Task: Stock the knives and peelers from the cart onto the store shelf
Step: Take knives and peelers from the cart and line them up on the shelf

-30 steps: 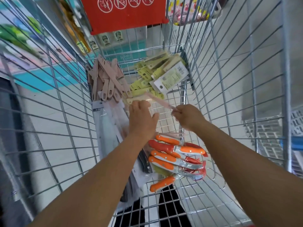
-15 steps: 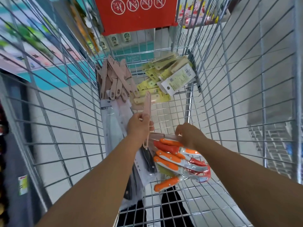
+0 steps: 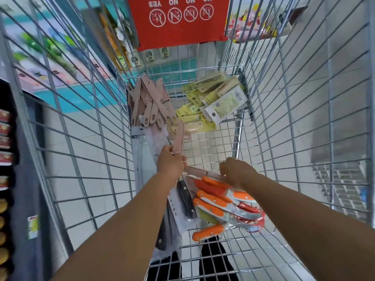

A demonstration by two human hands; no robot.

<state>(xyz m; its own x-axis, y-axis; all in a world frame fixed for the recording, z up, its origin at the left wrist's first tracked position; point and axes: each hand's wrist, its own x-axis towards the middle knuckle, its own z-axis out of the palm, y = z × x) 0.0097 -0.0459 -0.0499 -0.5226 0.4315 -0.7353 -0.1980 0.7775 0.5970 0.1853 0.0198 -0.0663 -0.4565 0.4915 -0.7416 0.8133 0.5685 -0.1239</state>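
Both my arms reach down into a wire cart [image 3: 85,151]. My left hand [image 3: 171,163] grips a pink knife [image 3: 178,136] that points upward. My right hand [image 3: 236,171] is curled over another pink knife [image 3: 197,171] lying on top of the orange-handled knives [image 3: 219,201]; its fingers are hidden from above. A heap of pink knives [image 3: 151,100] lies at the far left of the cart. Yellow carded peelers [image 3: 213,98] are piled at the far right. Black-handled knives in clear packs [image 3: 185,197] lie under my left wrist.
A red sign with pictograms [image 3: 180,19] hangs on the cart's far end. Store shelving with goods [image 3: 6,159] stands along the left. Pale floor tiles show through the wire on both sides.
My left hand took a pink knife and drew it back toward me, turning it upright. My right hand dropped from that knife to the pile of orange-handled knives.
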